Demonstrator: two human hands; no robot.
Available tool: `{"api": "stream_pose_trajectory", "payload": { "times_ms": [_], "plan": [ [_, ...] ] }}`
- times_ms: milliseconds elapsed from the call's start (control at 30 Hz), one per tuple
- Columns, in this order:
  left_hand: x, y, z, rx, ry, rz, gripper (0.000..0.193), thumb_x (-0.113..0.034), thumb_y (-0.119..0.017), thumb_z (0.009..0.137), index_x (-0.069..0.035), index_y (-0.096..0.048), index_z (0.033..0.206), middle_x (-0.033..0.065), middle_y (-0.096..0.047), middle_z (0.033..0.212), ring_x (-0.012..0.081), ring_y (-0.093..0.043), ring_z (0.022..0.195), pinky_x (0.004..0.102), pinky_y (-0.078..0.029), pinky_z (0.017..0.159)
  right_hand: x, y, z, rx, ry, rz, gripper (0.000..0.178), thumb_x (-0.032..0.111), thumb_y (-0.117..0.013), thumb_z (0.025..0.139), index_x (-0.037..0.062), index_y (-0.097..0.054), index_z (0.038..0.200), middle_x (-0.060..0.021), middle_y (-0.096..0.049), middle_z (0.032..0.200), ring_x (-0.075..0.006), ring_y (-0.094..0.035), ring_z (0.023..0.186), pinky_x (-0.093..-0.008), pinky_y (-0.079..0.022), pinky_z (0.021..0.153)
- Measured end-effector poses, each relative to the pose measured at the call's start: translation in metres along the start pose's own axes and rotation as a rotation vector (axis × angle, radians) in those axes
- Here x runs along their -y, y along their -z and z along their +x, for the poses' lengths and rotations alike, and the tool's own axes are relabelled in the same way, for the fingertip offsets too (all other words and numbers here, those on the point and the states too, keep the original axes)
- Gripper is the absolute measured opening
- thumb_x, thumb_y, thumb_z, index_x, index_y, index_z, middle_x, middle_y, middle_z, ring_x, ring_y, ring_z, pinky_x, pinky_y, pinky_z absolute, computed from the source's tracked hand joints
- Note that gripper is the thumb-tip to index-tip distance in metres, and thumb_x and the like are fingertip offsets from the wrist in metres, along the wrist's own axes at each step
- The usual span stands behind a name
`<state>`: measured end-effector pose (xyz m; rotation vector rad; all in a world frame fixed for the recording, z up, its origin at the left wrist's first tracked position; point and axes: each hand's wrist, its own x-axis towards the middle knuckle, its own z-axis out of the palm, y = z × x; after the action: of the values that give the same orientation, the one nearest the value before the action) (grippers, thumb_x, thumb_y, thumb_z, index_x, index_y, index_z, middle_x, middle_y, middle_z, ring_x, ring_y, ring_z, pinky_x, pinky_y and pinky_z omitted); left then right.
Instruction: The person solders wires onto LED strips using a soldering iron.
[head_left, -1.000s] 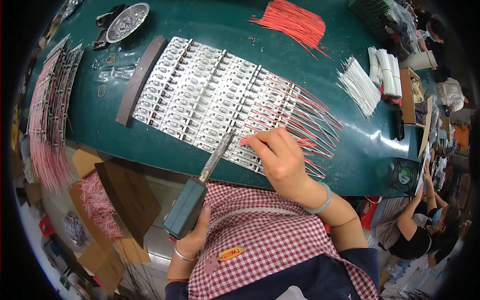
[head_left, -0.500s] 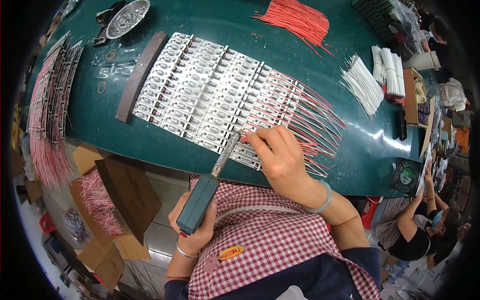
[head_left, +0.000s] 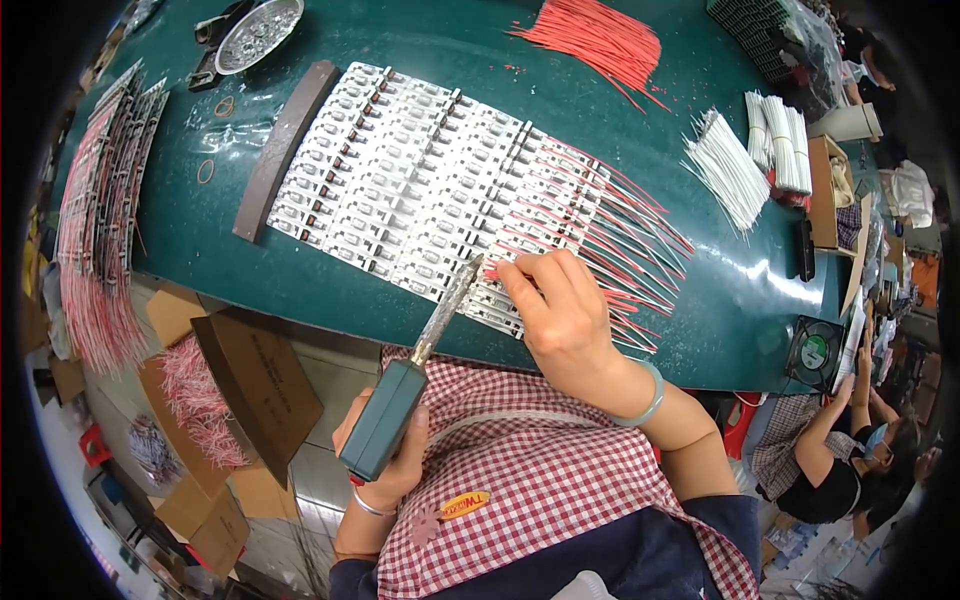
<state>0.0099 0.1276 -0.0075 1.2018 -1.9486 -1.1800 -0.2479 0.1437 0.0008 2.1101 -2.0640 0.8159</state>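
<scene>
My left hand (head_left: 403, 462) is wrapped round the green handle of a soldering iron (head_left: 385, 418). The iron's metal barrel slants up to the panel of white circuit boards (head_left: 405, 165), its tip just left of my right fingertips. My right hand (head_left: 562, 312) is closed in a pinch over the panel, on short red wire ends (head_left: 491, 268); how many it grips is hidden by the fingers. Red and white wires (head_left: 640, 245) trail off the panel's right side onto the green table.
A dark bar (head_left: 287, 150) lies along the panel's left edge. Beyond are a metal dish (head_left: 257, 38), red wires (head_left: 598, 45) and white wires (head_left: 725, 172). Wired boards (head_left: 105, 215) hang at the table's left end, above an open carton (head_left: 255, 390). A small fan (head_left: 815, 352) stands right, near another person (head_left: 815, 440).
The soldering iron's handle has drawn slightly down and left with my left hand, and its tip has shifted a little. My right hand has stayed nearly in place at the panel.
</scene>
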Motion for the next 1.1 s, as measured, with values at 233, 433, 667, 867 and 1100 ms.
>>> {"api": "stream_pose_trajectory", "payload": {
  "times_ms": [233, 433, 667, 867, 1100],
  "plan": [
    [-0.002, -0.001, 0.001, -0.047, -0.024, -0.047, 0.021, -0.002, -0.075, 0.078, 0.006, -0.069, 0.097, 0.0177, -0.068, 0.088, 0.0277, -0.068, 0.069, 0.0319, -0.053, 0.063, 0.001, 0.0, -0.001, 0.024, -0.006, 0.001, 0.031, 0.0, -0.066, 0.071, -0.0083, -0.067, 0.101, -0.0123, -0.058, 0.092, -0.0256, -0.055, 0.081, -0.0354, -0.048, 0.069],
    [0.002, 0.002, -0.005, -0.027, -0.004, -0.055, 0.022, 0.0, -0.075, 0.078, 0.007, -0.069, 0.098, 0.0184, -0.068, 0.09, 0.0281, -0.069, 0.072, 0.032, -0.053, 0.064, 0.0, 0.0, -0.005, -0.021, 0.001, 0.062, 0.031, 0.001, -0.065, 0.072, -0.0075, -0.066, 0.103, -0.0123, -0.06, 0.095, -0.0256, -0.057, 0.083, -0.0354, -0.048, 0.068],
    [-0.001, 0.002, -0.007, -0.016, 0.017, -0.057, 0.021, 0.001, -0.075, 0.077, 0.008, -0.069, 0.096, 0.0184, -0.069, 0.091, 0.0285, -0.069, 0.074, 0.0322, -0.054, 0.066, 0.004, -0.001, -0.009, -0.028, 0.009, 0.091, 0.032, 0.002, -0.066, 0.071, -0.0064, -0.066, 0.102, -0.0112, -0.061, 0.093, -0.0248, -0.057, 0.079, -0.0359, -0.048, 0.068],
    [-0.006, 0.003, -0.004, 0.002, -0.021, -0.026, 0.02, 0.001, -0.075, 0.078, 0.007, -0.069, 0.095, 0.0181, -0.069, 0.092, 0.0288, -0.07, 0.076, 0.0337, -0.055, 0.069, 0.006, 0.0, -0.007, -0.004, 0.009, 0.08, 0.03, 0.001, -0.067, 0.073, -0.0064, -0.067, 0.102, -0.011, -0.061, 0.093, -0.0245, -0.057, 0.081, -0.0348, -0.049, 0.067],
    [-0.014, 0.003, 0.004, 0.015, -0.043, 0.016, 0.02, 0.001, -0.075, 0.077, 0.007, -0.069, 0.095, 0.0173, -0.069, 0.091, 0.0287, -0.07, 0.075, 0.0334, -0.055, 0.067, 0.007, -0.001, -0.005, 0.011, 0.013, 0.06, 0.029, 0.001, -0.067, 0.072, -0.0066, -0.067, 0.1, -0.0109, -0.06, 0.091, -0.0243, -0.056, 0.08, -0.0348, -0.049, 0.067]
  ]
}}
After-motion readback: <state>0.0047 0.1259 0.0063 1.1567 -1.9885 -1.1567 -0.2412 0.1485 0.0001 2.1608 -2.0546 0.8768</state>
